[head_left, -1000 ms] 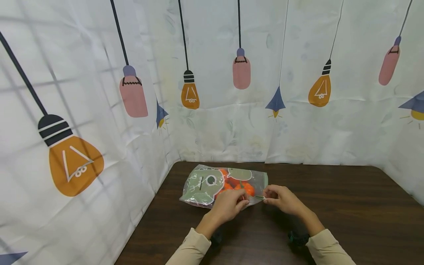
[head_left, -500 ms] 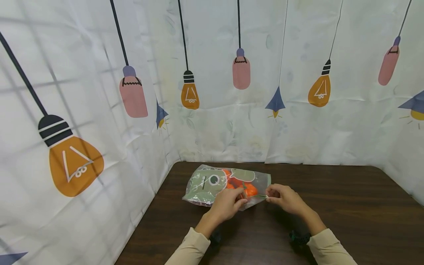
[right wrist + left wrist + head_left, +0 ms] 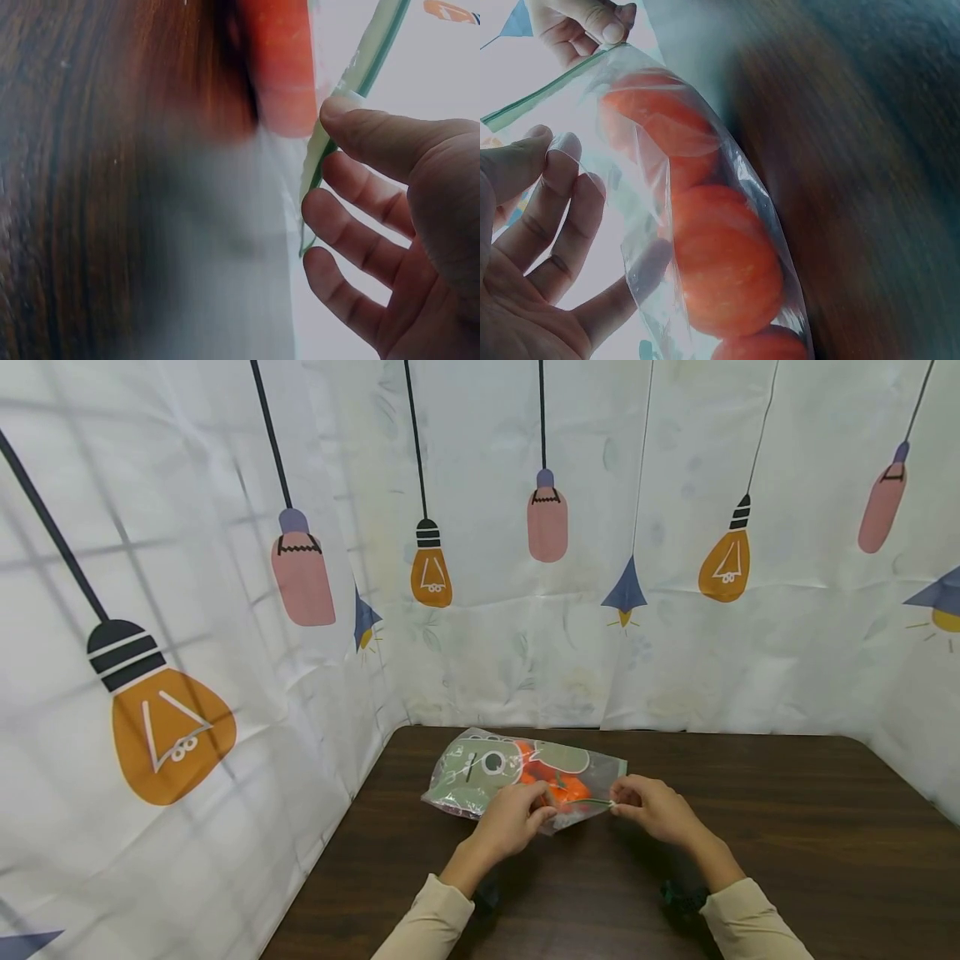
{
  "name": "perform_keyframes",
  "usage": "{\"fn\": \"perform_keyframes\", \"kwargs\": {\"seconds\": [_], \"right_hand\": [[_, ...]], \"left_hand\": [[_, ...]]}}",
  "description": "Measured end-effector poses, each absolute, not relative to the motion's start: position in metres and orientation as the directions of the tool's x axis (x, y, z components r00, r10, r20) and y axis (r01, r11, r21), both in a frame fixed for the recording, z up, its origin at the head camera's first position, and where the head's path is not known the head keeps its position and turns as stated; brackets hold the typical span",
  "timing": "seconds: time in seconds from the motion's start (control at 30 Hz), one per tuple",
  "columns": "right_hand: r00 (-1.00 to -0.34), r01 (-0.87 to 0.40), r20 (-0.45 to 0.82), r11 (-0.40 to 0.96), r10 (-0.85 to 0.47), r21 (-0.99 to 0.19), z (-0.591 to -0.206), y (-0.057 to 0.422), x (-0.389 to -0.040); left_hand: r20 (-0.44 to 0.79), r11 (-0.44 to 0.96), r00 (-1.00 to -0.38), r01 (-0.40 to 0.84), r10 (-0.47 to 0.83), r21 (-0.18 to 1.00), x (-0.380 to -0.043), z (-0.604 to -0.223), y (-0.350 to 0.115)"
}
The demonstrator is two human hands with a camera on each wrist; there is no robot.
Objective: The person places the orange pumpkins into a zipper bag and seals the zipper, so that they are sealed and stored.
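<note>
A clear zip bag (image 3: pixel 468 768) printed with a green cartoon animal lies tilted on the table, its green-edged mouth toward the right. Several round orange-red fruits (image 3: pixel 724 259) fill its middle; a green stem shows on one in the head view. My left hand (image 3: pixel 512 817) is at the bag's near side, thumb and fingertips pinching the clear film, as the left wrist view shows. At the near corner of the mouth, my right hand (image 3: pixel 656 810) pinches the green zip strip (image 3: pixel 382 45) between thumb and index finger, with a small whitish piece under the thumb.
The dark wood table (image 3: pixel 810 827) extends to the right and toward me. White curtains (image 3: pixel 487 652) printed with hanging lamps stand behind it and along its left. Dark bands (image 3: pixel 682 897) sit at both wrists by the beige sleeves.
The bag has slid a little to the right and turned slightly. My right hand has shifted right with the mouth's corner; my left hand has barely moved.
</note>
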State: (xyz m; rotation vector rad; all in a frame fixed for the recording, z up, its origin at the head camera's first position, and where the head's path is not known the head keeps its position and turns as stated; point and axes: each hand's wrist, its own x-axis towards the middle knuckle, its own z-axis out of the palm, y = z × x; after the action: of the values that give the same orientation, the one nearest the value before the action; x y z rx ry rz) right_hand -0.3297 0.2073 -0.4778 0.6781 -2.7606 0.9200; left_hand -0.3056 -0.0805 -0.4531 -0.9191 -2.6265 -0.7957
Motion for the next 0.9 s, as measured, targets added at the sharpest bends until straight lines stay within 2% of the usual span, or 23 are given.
{"fn": "perform_keyframes", "kwargs": {"seconds": [0.9], "right_hand": [[-0.934, -0.354, 0.234, 0.798, -0.271, -0.487, -0.476, 0.227, -0.332]], "left_hand": [[0.441, 0.630, -0.774, 0.629, 0.455, 0.456, -0.313, -0.449, -0.092]]}}
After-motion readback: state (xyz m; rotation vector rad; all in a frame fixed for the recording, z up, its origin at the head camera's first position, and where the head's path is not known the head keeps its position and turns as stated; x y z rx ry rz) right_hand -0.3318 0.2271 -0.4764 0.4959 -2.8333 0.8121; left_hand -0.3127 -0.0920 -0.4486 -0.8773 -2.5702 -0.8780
